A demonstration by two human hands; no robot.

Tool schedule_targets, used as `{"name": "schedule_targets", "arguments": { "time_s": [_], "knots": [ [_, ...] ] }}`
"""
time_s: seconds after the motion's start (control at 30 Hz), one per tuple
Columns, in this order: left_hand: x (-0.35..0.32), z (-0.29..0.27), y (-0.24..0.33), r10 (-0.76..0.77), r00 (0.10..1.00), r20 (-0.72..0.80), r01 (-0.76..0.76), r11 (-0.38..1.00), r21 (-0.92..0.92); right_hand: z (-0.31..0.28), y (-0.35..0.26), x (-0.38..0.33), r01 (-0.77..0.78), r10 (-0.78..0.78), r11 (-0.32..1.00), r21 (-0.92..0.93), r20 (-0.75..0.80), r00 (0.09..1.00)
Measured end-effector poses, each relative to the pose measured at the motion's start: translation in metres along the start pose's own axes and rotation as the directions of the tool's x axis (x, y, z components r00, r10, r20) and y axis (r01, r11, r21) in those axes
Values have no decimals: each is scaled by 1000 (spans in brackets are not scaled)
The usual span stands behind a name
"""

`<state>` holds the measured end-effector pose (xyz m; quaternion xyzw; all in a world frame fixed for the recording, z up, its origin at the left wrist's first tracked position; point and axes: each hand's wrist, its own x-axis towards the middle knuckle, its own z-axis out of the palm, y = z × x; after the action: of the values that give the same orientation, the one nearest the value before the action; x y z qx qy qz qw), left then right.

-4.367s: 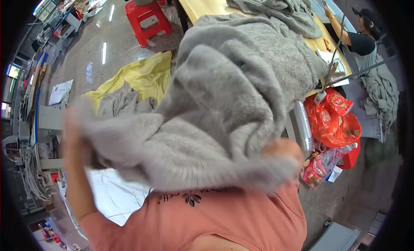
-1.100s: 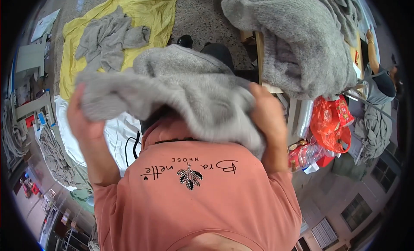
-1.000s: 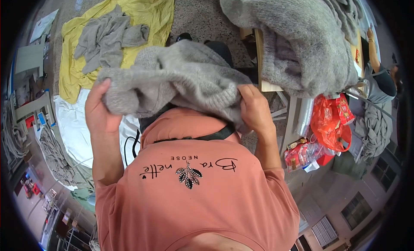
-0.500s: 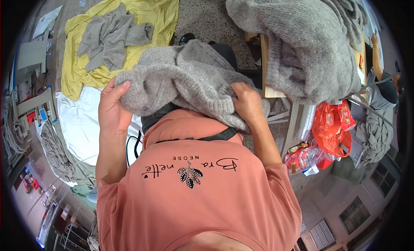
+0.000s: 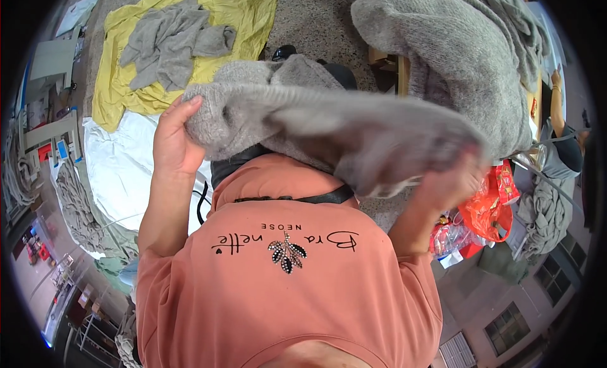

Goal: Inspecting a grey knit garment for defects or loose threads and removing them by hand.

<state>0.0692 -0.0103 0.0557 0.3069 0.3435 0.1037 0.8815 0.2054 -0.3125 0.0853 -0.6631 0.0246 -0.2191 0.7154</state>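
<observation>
A fuzzy grey knitted garment (image 5: 243, 112) is stretched across my lap between my two hands. My left hand (image 5: 176, 137) is closed on its left end, the thumb lying over the knit. Out to the right, my right hand (image 5: 452, 178) grips the other end, smeared by motion. The garment's right half is blurred too, and its lower edge hangs partly open over my waist. How the right fingers close on the knit is hard to make out.
Another grey knit (image 5: 174, 42) lies on a yellow sheet (image 5: 253, 17) at the far left, beside white sheeting (image 5: 117, 172). Grey knitwear (image 5: 436, 45) is heaped on a table at the right. Below it hangs a red plastic bag (image 5: 487, 207). Another person's arm (image 5: 556, 102) shows at far right.
My right hand has swung outward to the right, pulling the garment's edge wide and taut. My left hand keeps its hold and has shifted slightly up and right in the picture.
</observation>
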Motion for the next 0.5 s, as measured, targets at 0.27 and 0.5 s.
{"name": "schedule_targets", "arguments": {
  "time_s": [0.27,0.5],
  "knots": [
    [-9,36,-30,-57,994,91,46,991,124,4,8,-50,680,-196,729,-72,931,308],
    [-7,33,-53,-182,962,204,123,955,270,64,32,-75,544,-548,756,363,805,226]
  ]
}}
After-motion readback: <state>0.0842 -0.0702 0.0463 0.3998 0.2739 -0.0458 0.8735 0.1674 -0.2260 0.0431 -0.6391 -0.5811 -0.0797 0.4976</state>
